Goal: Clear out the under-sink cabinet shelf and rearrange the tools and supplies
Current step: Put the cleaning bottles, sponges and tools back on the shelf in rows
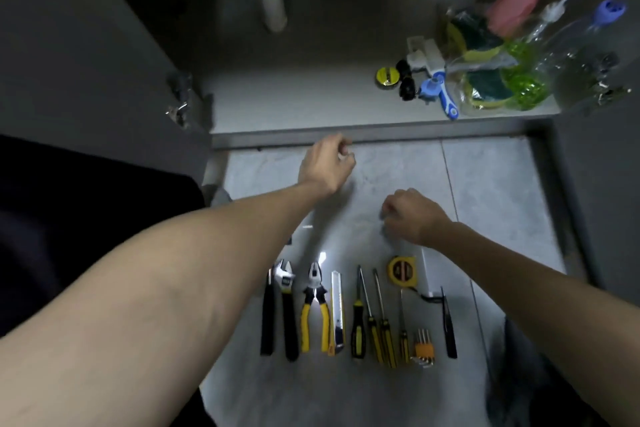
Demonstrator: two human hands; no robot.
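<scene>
Left hand (327,163): fingers curled in loosely, nothing visible in them, held over the floor tile (485,184) just short of the cabinet shelf (294,97) edge. Right hand (412,215): fingers curled under, back of hand to camera; can't tell whether it holds anything. Both sit between the shelf and the tool row.

Row on the floor is tidy: adjustable wrench (285,302), pliers (315,308), utility knife (337,312), screwdrivers (372,319), tape measure (401,270), hex keys (423,347).

Still on the shelf, right corner: tape roll (387,75), blue cutter (443,94), sponge bags (485,80), clear bottle (571,42).

Likely next: empty that corner. Take the small loose items first, singly. Support the bags from below. Grip the bottle by its body so nothing tips.
</scene>
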